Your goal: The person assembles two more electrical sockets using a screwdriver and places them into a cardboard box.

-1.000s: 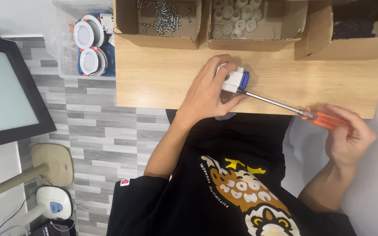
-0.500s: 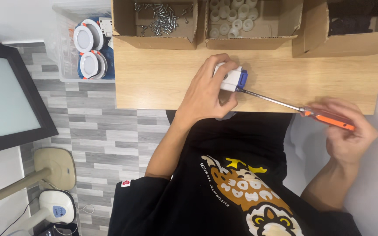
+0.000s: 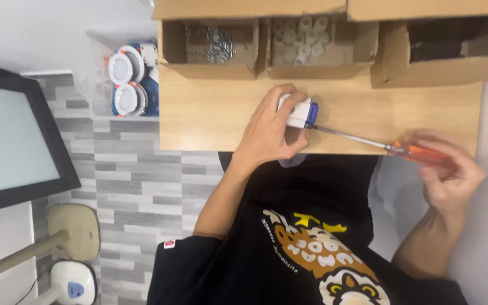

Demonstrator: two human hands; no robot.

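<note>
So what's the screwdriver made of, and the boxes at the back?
The screwdriver looks like a shiny grey metal shaft with a glossy, see-through orange handle, probably plastic, held in the right hand. The boxes look like plain brown cardboard: matte, with folded flaps. The small part under the left hand seems to be white and blue plastic.

Along the top of the frame sit three cardboard boxes: one of screws (image 3: 213, 46), one of white caps (image 3: 300, 39), one dark inside (image 3: 441, 51). At upper left, round white fittings (image 3: 124, 82), perhaps lamps; a monitor (image 3: 15, 141) at left.
</note>
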